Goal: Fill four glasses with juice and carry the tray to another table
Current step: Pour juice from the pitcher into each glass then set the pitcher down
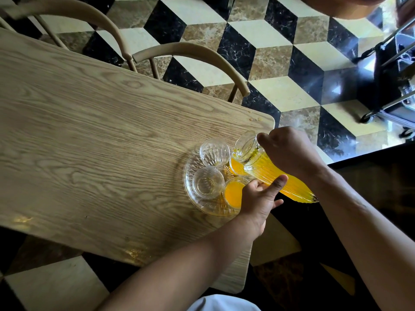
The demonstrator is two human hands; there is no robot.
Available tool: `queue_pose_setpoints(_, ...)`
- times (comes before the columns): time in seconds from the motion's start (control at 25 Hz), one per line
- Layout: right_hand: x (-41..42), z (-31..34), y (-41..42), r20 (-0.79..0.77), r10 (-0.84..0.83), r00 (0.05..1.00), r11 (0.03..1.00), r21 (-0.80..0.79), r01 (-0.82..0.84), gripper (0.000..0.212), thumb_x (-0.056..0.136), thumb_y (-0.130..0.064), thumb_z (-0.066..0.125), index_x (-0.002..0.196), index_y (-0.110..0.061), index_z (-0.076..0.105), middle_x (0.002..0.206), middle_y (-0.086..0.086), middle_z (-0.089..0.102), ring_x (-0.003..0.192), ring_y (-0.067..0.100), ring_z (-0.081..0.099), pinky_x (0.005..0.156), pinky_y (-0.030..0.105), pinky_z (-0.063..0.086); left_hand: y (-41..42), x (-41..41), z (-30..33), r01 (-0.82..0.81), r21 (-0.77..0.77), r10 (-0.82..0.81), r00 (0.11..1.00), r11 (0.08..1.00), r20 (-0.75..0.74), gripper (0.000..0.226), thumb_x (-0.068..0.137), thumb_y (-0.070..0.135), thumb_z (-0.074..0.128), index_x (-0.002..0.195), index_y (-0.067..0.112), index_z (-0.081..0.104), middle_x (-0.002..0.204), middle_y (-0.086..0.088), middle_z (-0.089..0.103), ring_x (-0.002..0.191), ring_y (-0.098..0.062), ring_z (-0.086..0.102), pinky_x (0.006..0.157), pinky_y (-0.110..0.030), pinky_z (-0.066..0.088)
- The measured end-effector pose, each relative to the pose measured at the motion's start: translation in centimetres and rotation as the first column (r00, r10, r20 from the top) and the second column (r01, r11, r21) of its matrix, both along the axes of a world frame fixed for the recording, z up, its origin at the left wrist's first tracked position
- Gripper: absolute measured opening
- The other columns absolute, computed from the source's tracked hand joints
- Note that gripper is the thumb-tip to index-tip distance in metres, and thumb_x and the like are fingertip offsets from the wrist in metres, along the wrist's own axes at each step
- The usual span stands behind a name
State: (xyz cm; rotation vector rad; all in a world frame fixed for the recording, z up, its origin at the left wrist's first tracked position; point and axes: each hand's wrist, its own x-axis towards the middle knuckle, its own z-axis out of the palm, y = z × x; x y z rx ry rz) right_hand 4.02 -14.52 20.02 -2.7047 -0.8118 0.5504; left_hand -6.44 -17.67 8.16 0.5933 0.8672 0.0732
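A round cut-glass tray (190, 191) sits near the right end of the wooden table (89, 131). On it stand two empty glasses (214, 152) (207, 182) and two with orange juice (234, 190) (238, 166). A ribbed glass jug (276, 173) full of juice is tilted, its mouth over the far right glass. My right hand (292, 151) grips the jug near its neck. My left hand (261, 196) holds the jug's body from below, thumb on its side.
Two curved wooden chair backs (193, 52) (74, 10) stand along the table's far edge. A few drops lie near the table's far right corner (254, 119). The floor is a cube-pattern marble. A dark metal cart (390, 86) stands at the right.
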Motion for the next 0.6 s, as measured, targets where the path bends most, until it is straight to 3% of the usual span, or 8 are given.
queue_pose_setpoints(0.2,-0.5,-0.4,1.3,0.02,0.046,0.999,0.999,-0.024,-0.045,0.05,0.097,-0.039,0.051,0.058,-0.008,0.047,0.055,0.008,0.047,0.055,0.029,0.044,0.05,0.024,0.033,1.0,-0.4,-0.2,-0.001,0.011,0.001,1.0,1.0,0.001,0.077,0.038,0.066,0.093,0.071,0.023,0.039,0.059,0.013,0.036,0.067,-0.009,0.044,0.08,-0.041,0.063)
queue_pose_setpoints(0.4,-0.7,-0.7,2.5,0.053,0.091,0.994,0.993,-0.082,-0.086,0.051,0.098,-0.041,0.05,0.061,-0.007,0.051,0.055,0.007,0.046,0.055,0.029,0.044,0.047,0.023,0.029,1.4,-0.4,-0.9,0.011,-0.006,-0.011,1.0,1.0,-0.006,0.083,0.034,0.073,0.093,0.072,0.024,0.038,0.069,0.003,0.032,0.083,-0.023,0.043,0.077,-0.036,0.064)
queue_pose_setpoints(0.6,-1.0,-1.2,3.5,0.065,0.077,0.995,0.99,-0.121,-0.069,0.05,0.096,-0.041,0.049,0.063,-0.004,0.053,0.055,0.007,0.046,0.056,0.03,0.046,0.048,0.024,0.032,1.6,-0.4,-1.1,0.011,-0.056,-0.013,1.0,0.998,-0.02,0.085,0.03,0.074,0.094,0.071,0.023,0.039,0.083,-0.007,0.034,0.088,-0.022,0.043,0.074,-0.034,0.063)
